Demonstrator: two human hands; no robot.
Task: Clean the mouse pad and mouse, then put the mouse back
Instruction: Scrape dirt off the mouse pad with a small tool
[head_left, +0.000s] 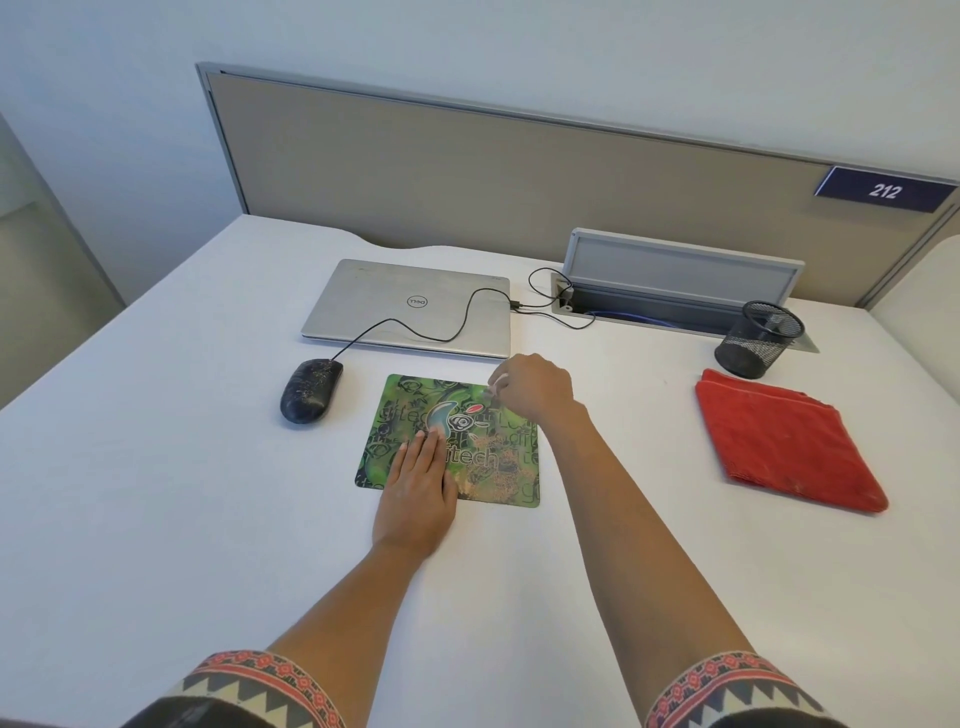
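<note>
A green patterned mouse pad (410, 410) lies on the white desk, with brownish dirt over its right and lower part. My left hand (415, 493) presses flat on the pad's lower left area, fingers straight. My right hand (530, 387) hovers at the pad's far right corner, its fingers curled and pinching a small whitish item that is too small to identify. A black wired mouse (310, 389), speckled with dirt, sits off the pad to its left. Its cable runs over the laptop.
A closed silver laptop (410, 306) lies behind the pad. A folded red cloth (784, 441) rests at the right, with a black mesh pen cup (758, 338) behind it. An open cable tray (675, 286) and a beige partition (467, 171) line the desk's back.
</note>
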